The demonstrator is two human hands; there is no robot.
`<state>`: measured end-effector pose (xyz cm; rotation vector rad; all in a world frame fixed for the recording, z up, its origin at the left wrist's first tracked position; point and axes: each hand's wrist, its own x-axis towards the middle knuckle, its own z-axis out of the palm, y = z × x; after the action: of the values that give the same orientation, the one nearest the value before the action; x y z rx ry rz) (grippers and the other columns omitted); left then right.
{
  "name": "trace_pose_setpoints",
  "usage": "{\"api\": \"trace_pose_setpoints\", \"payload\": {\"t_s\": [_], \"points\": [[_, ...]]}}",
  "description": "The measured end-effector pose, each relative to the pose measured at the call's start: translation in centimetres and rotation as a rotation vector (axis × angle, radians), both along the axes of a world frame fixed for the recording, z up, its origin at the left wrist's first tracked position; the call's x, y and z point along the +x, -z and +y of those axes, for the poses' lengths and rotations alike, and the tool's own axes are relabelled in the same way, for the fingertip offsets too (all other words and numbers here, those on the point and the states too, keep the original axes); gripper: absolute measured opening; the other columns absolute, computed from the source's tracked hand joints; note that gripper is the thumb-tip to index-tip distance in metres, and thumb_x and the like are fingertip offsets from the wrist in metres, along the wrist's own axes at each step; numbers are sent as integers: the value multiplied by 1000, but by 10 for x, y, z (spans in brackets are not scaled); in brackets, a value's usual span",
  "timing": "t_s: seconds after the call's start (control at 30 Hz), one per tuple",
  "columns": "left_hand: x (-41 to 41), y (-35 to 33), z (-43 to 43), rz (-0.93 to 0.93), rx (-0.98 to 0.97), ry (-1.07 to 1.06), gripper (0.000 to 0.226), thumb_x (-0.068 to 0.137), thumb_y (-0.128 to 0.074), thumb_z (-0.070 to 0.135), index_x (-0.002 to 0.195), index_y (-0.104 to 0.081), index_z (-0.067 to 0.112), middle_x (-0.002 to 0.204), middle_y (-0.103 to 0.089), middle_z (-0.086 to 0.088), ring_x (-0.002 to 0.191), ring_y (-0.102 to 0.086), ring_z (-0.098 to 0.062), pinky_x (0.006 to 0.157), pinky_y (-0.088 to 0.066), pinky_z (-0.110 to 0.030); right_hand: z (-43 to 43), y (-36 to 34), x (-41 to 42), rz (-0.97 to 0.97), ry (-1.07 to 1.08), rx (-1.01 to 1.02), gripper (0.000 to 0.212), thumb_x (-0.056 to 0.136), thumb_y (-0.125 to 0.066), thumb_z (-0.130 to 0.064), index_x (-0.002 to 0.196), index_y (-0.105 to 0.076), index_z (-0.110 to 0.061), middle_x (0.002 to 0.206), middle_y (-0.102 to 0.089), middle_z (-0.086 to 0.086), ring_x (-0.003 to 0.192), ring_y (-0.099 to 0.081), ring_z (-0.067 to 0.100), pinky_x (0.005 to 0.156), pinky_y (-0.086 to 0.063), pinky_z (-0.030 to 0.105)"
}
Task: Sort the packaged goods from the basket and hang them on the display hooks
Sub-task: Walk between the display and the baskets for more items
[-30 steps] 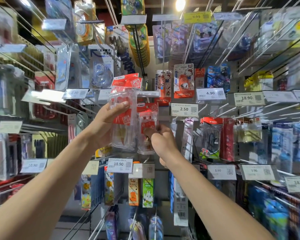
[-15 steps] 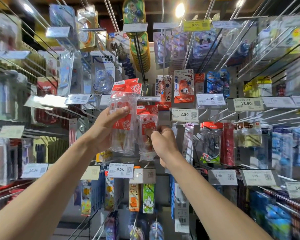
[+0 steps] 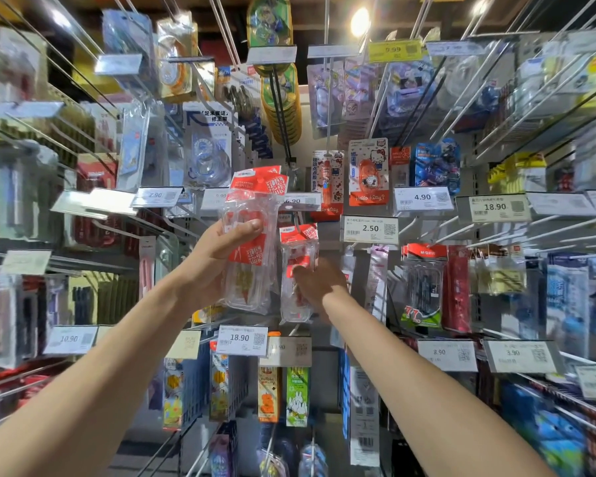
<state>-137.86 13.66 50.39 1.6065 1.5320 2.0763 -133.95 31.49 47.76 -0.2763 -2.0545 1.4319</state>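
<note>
My left hand [image 3: 217, 259] grips a small stack of clear packs with red header cards [image 3: 252, 215], held up in front of the display wall. My right hand [image 3: 319, 284] pinches one more clear pack with a red header [image 3: 298, 242] just right of the stack. This pack's top sits at a display hook [image 3: 295, 218] below the 16.90 price tag; I cannot tell whether it hangs on the hook. The basket is out of view.
Rows of long metal hooks with hanging stationery packs fill the wall. Price tags stick out: 2.50 [image 3: 369, 229], 18.90 [image 3: 242, 340], 4.90 [image 3: 423, 198]. Hello Kitty packs [image 3: 368, 172] hang above right. Hook rods reach toward me on both sides.
Both hands stay at the same hook. The right hand has shifted slightly along the single pack; the camera has tilted a little upward.
</note>
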Motion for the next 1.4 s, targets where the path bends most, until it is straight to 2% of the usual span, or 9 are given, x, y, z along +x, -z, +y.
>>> {"api": "trace_pose_setpoints", "payload": {"t_s": [0.13,0.2,0.4,0.5,0.67,0.87,1.03,1.23,1.4], "points": [[-4,3,1,-17,0,8,62,60,-95,52,104,-71,14,94,-74,-6,81,-73,-19,74,-62,-39,8,5,-6,-66,139,161,37,101,-55,-21,134,-50,-5,101,-58,7,92,-60,24,73,-55,33],[-8,5,1,-15,2,-7,64,61,-95,51,105,-70,12,96,-74,-8,83,-73,-20,77,-62,-40,6,8,-2,-80,174,152,40,103,-53,-27,138,-49,-9,120,-58,13,103,-61,26,83,-56,32],[-11,11,4,-34,75,-74,43,84,-77,27,115,-64,0,94,-74,-12,79,-73,-22,75,-62,-39,-29,11,44,604,-241,164,9,99,-61,-15,97,-64,-7,83,-62,7,74,-56,11,64,-48,24],[-10,15,10,-38,108,-64,51,87,-74,23,125,-61,-8,105,-73,-20,87,-74,-29,82,-63,-40,-44,14,46,471,-397,269,33,86,-77,-29,115,-60,-24,103,-72,-5,98,-68,11,89,-57,35],[-6,23,16,-88,87,-57,99,63,-87,66,130,-62,-3,116,-72,-24,96,-73,-32,84,-63,-44,-47,15,36,550,-269,169,26,83,-75,-23,107,-63,-26,99,-74,-5,95,-71,14,90,-58,44],[-12,26,7,-196,106,-223,60,64,-69,65,92,-76,12,85,-78,-12,75,-76,-26,66,-64,-48,-27,33,39,450,-436,-144,38,83,-71,-27,117,-60,-14,108,-74,5,106,-70,17,96,-55,39],[-25,19,-4,-192,61,-264,66,71,-74,75,100,-81,17,102,-71,-18,90,-68,-29,92,-55,-59,-16,59,48,321,-276,-91,81,95,-60,-40,160,-19,-16,155,-37,-10,145,-35,14,122,-30,49],[-24,7,4,-179,64,-237,89,60,-74,87,116,-63,19,116,-55,-10,102,-49,-32,107,-38,-65,-9,44,45,285,-125,2,19,91,-56,-24,108,-54,-16,106,-68,12,100,-65,29,93,-54,54],[-1,-3,9,-159,79,-235,95,66,-72,77,131,-63,8,117,-70,-21,107,-67,-36,70,-62,-45,-8,26,42,285,-96,77,4,97,-50,-3,99,-52,-1,90,-55,11,75,-51,16,60,-47,21]]}}
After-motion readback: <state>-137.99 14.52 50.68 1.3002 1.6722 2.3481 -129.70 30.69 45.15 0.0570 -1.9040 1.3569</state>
